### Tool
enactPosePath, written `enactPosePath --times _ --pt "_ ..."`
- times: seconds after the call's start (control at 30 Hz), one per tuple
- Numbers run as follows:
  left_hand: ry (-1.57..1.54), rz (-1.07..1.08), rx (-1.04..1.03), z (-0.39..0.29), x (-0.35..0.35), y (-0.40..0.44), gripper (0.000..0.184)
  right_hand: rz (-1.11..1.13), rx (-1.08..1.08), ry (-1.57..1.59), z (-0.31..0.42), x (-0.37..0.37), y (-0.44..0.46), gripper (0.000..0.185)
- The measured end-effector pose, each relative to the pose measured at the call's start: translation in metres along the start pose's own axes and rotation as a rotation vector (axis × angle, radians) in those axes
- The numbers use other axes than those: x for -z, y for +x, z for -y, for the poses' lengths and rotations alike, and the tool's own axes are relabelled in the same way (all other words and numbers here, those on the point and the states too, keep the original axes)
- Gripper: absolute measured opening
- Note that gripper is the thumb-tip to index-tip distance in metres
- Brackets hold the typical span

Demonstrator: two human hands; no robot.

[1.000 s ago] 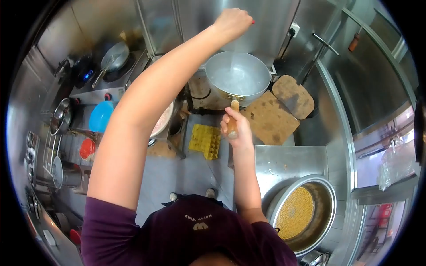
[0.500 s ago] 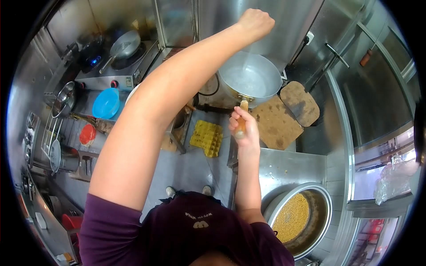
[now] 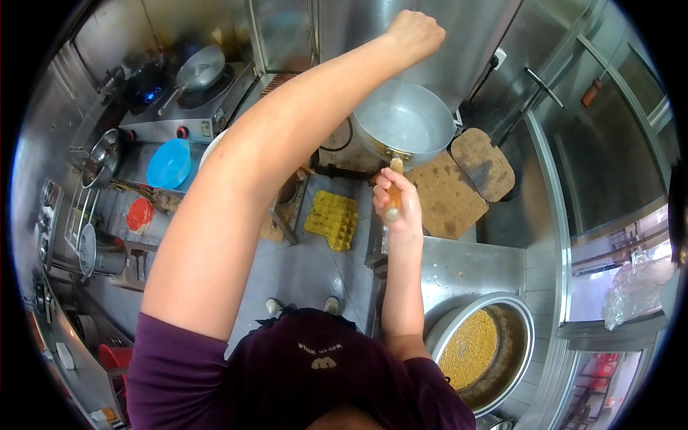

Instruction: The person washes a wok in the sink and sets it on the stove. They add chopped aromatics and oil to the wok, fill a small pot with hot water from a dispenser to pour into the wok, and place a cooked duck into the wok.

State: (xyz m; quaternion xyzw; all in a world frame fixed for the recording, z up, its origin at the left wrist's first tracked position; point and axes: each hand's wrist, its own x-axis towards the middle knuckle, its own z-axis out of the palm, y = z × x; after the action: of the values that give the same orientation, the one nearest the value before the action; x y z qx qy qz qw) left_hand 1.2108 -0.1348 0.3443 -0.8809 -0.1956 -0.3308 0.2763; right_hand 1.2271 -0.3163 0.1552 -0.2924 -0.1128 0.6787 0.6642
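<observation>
My right hand [image 3: 399, 203] is wrapped round the wooden handle [image 3: 393, 188] of a wide metal pan [image 3: 408, 122]. The pan's pale inside faces up; I cannot tell whether liquid is in it. Above the pan's far side, my left hand [image 3: 416, 34] is closed in a fist at the end of my outstretched arm. Whatever that fist may hold is hidden. Brown boards [image 3: 444, 197] lie beside the pan on the right.
A large metal pot [image 3: 527, 344] with yellow grains [image 3: 469, 351] stands at lower right. A yellow egg tray [image 3: 332, 218] lies low by the counter. At left are a blue basin [image 3: 169, 163], a red bowl [image 3: 140, 214] and a stove with a frying pan [image 3: 201, 68].
The view has shifted slightly. My right hand has turned a little on the handle, and my left fist stays almost in place above the pan.
</observation>
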Motion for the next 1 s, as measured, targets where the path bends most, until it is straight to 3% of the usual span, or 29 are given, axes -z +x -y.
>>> enactPosePath --times 0.47,1.0 --pt "0.049 0.092 0.017 -0.0032 0.0007 0.0019 0.011 0.008 -0.008 0.036 0.0034 -0.0005 0.0017 0.018" --pt "0.045 0.017 -0.001 -0.0017 -0.005 0.0013 0.009 0.008 0.001 0.018 0.0046 -0.0016 0.0015 0.019"
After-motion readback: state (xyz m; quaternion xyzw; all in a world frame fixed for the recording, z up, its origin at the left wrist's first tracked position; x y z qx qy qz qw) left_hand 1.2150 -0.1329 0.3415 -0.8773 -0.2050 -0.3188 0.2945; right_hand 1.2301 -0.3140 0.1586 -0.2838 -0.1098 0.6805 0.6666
